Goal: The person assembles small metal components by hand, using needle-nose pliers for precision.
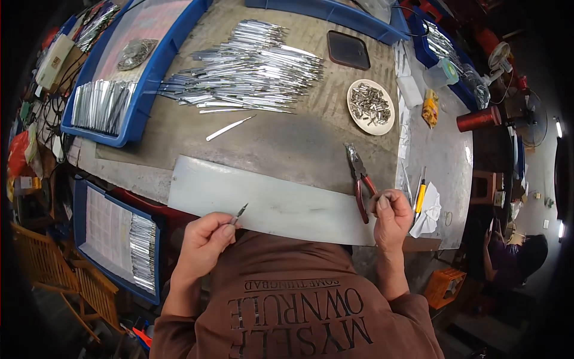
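My left hand (209, 239) pinches a small, dark metal piece with a pointed tip (241, 210), just off the near edge of a pale flat board (269, 197). Closed fingers on my right hand (393, 218) are beside a handle end of the red-handled pliers (359, 173). Whether they grip that handle or something small is hidden. The pliers lie with their jaws pointing away from me, partly over the board. Beyond the board, one slim silver metal strip with a thin tip (229, 128) lies alone, in front of a large heap of similar strips (257, 72).
A cream plate (391, 122) of short metal pieces and a black tray (348, 50) stand at the far right. Blue bins (134, 122) with metal strips are on the left. A yellow-handled tool (421, 194) and crumpled white paper (427, 214) lie right. Another person (508, 257) is at far right.
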A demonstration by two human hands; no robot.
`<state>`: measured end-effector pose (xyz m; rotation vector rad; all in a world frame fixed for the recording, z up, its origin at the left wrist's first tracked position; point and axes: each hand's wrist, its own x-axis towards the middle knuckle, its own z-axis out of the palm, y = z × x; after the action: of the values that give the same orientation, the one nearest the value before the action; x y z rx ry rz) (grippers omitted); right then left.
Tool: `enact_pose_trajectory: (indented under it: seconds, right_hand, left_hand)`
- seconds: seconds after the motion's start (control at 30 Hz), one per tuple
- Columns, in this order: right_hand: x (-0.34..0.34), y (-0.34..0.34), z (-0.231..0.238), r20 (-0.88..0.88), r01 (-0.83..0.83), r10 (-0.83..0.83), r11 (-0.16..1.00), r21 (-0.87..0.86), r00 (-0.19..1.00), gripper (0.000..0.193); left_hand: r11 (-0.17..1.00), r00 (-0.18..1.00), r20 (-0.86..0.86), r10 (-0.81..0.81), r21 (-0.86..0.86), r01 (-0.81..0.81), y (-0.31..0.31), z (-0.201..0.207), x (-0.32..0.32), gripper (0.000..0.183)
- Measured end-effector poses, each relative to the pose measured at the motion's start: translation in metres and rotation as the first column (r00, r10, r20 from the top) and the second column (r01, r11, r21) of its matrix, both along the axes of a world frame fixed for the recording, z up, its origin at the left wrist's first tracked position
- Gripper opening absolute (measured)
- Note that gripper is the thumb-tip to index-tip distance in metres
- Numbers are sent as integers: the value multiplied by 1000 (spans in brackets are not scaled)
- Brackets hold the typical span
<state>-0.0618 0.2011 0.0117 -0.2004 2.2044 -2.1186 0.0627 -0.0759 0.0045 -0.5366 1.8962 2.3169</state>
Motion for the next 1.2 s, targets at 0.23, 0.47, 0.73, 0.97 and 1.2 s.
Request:
enact_pose_trajectory:
  seconds: [0.23,0.47,0.73,0.97,1.2]
  right_hand:
    - [2,-3,-3,-34,4,-3,1000,20,999,8]
    - [-2,-4,-3,-29,4,-6,999,-47,1000,7]
    - [-3,-3,-2,-20,-8,8,1000,-19,1000,6]
    - [-1,-6,-7,-10,-9,9,1000,-12,1000,8]
    - [2,-2,-19,-26,-106,109,989,102,994,9]
  left_hand:
    - [998,999,8,49,28,-49,-11,2,7,14]
    - [998,998,25,65,24,-65,-7,1,7,14]
    - [997,997,23,72,-7,-72,-3,-2,5,18]
    - [994,995,40,91,-64,-88,-11,0,8,15]
    - [928,949,40,313,-223,-297,-39,2,40,14]
